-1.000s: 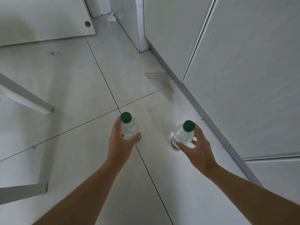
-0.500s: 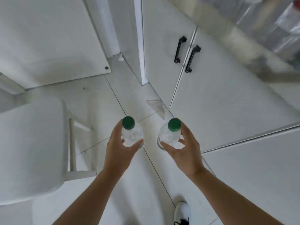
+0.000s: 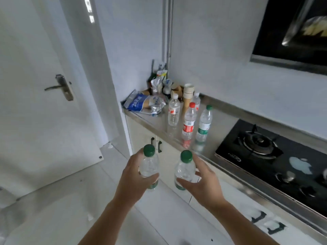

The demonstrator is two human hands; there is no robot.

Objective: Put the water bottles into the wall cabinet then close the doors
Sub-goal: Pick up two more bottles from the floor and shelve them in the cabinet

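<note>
Two upright bottles, green caps up: left hand [image 3: 131, 181] grips one [image 3: 149, 165], right hand [image 3: 203, 183] the other [image 3: 184, 169].

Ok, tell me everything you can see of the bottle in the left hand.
The left-hand bottle is small, clear plastic, with a dark green screw cap on. A green label band shows near its base. It is upright, leaning slightly, held in the air above the floor. The left hand grips its body from the left side, thumb across the lower front.

no readable text anywhere; bottle with red label [image 3: 188, 127], bottle with green label [image 3: 203, 129], blue-white bag [image 3: 139, 103] and badge on stove front [image 3: 234, 159] all show print, too blurred to read
</note>
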